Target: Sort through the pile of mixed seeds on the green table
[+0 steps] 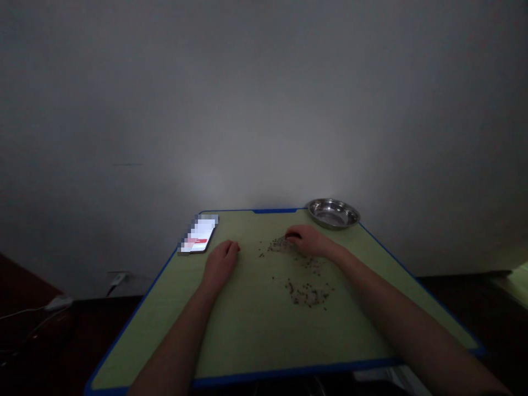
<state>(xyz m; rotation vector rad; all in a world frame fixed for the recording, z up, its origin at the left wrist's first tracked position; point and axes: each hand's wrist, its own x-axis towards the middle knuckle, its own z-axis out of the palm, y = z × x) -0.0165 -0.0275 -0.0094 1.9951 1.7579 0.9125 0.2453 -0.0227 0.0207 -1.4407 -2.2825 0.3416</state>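
Several small dark bean-like pieces lie with paler grains on the green tabletop (247,330). They form a far heap (278,244) and a nearer patch (310,295), with a few scattered between. My right hand (307,240) is at the far heap's right side, thumb and fingers curled together in a pinch. Whatever the fingertips hold is too small or hidden to name. On the table left of the heap rests my left hand (223,263), fingers curled in, their inside hidden from view. A shiny metal bowl (333,213) stands just beyond my right hand.
A phone (203,234) with a lit screen lies at the table's far left edge. Blue edging (275,210) runs round the table, whose far side is close to a grey wall (264,110). A plug (119,279) and white cables (58,302) are at the lower left.
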